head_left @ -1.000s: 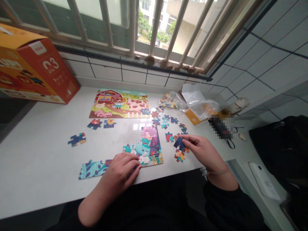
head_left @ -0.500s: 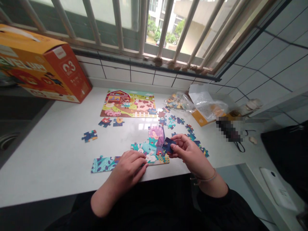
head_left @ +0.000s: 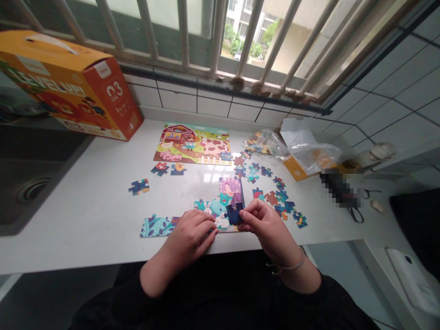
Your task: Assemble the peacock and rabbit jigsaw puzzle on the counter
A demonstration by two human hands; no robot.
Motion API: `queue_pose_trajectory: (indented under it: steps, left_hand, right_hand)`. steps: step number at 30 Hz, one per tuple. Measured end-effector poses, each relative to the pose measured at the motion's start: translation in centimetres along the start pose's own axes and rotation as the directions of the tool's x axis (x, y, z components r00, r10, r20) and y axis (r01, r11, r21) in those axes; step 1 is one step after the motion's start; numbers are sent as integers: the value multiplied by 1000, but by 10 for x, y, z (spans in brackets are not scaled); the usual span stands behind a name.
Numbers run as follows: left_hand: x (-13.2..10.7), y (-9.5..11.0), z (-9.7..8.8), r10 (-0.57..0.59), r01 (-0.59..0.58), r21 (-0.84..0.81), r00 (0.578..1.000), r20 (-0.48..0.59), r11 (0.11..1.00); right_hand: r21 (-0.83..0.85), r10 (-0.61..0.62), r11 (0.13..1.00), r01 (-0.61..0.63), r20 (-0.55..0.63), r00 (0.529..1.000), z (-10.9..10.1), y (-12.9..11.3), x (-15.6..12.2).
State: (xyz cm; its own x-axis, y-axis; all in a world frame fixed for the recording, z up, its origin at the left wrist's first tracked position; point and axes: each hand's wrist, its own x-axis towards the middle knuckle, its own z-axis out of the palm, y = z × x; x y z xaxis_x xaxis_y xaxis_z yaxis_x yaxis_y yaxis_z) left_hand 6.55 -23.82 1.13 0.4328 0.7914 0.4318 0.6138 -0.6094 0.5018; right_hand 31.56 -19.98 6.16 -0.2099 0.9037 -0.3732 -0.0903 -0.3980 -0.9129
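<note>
My right hand (head_left: pixel 266 223) pinches a dark blue jigsaw puzzle piece (head_left: pixel 234 214) between thumb and fingers, held over the right part of a partly joined puzzle. That puzzle has a white rabbit (head_left: pixel 207 207) and a purple section with a bird (head_left: pixel 230 187). My left hand (head_left: pixel 193 233) lies over the puzzle's lower row with its fingers loosely bent, covering several pieces. To its left a teal leaf-patterned strip (head_left: pixel 156 226) sticks out. The held piece hides the joint beneath it, so I cannot tell whether it touches the others.
Loose pieces (head_left: pixel 271 197) lie scattered to the right, and a few, including a blue one (head_left: pixel 139 186), to the left. Behind are a finished farm puzzle (head_left: pixel 192 144), a plastic bag of pieces (head_left: pixel 264 143), an open box (head_left: pixel 297 169) and an orange carton (head_left: pixel 127 105).
My right hand has turned the dark blue piece and lowered it toward the joined puzzle. My left hand stays over the lower row. The whole view has shifted slightly.
</note>
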Motion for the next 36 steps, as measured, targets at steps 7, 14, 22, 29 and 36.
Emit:
queue_pose_trajectory:
  steps: [7,14,22,29,36]
  left_hand:
    - [-1,-1,2,-27,26,-17,998,-51,1000]
    - [-5,1,-2,-8,3,-71,998,-67,997]
    - [-9,-4,-2,104,-105,-89,994,-13,991]
    - [-9,-6,-4,84,-83,-139,996,4,987]
    - [-7,-3,-5,40,-38,-164,999,7,986]
  right_hand:
    - [-126,-64,990,69,46,997,-4,2,3]
    - [-285,-70,946,154,284,956,-6,-2,5]
    - [-198,-23,976,93,332,943,9,11,8]
    - [-243,-71,958,152,312,947,9,20,9]
    - [-377,-193,881,286,266,944,12,27,8]
